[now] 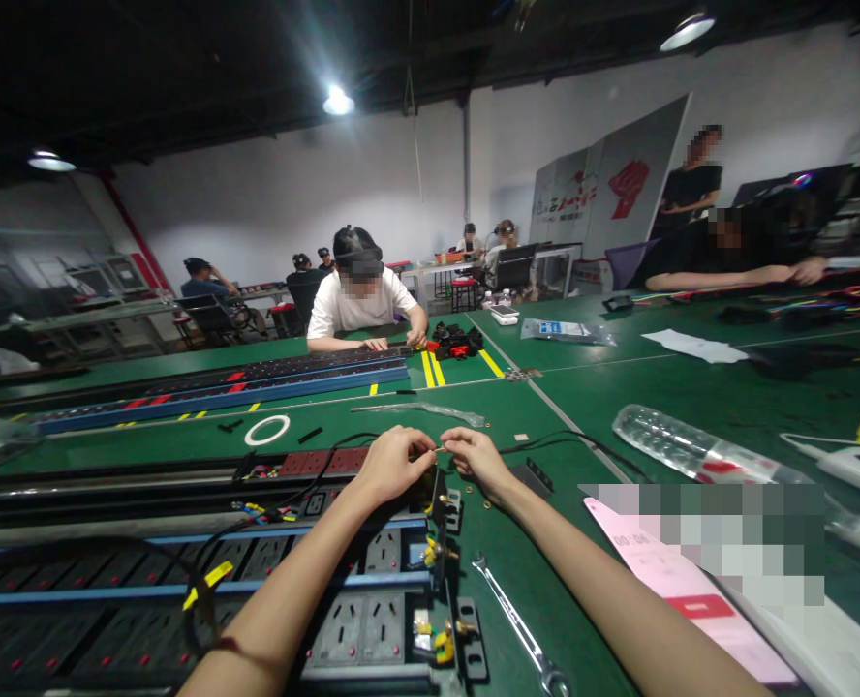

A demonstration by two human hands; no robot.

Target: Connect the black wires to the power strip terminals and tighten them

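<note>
Two hands, the left hand (pixel 399 465) and the right hand (pixel 477 463), met almost tip to tip, thumb and fingers of each closed on a small brass-coloured piece (pixel 440 449). The piece was held just above the right ends of the socket strips (pixel 339 629); a fingertip pinch presumably suited so slight a part, with neither palm covering it. The left forearm passed over the strips, while the right crossed the bare table (pixel 590 387), an arrangement that left the strip ends exposed between them. The strips lay side by side, their end brackets (pixel 472 639) turned toward this gap, probably for easy access. Beside the brackets rested a wrench (pixel 515 620), apparently set there to be within the right hand's reach; loose brass rings (pixel 486 504) lay near the same hand. Farther right, a phone (pixel 691 590) lay screen up, likely so that its digits could be read. Beyond the strips' far edge lay a white ring (pixel 267 431), and at the table's far edge a co-worker (pixel 361 308) bent over other strips (pixel 233 387).
</note>
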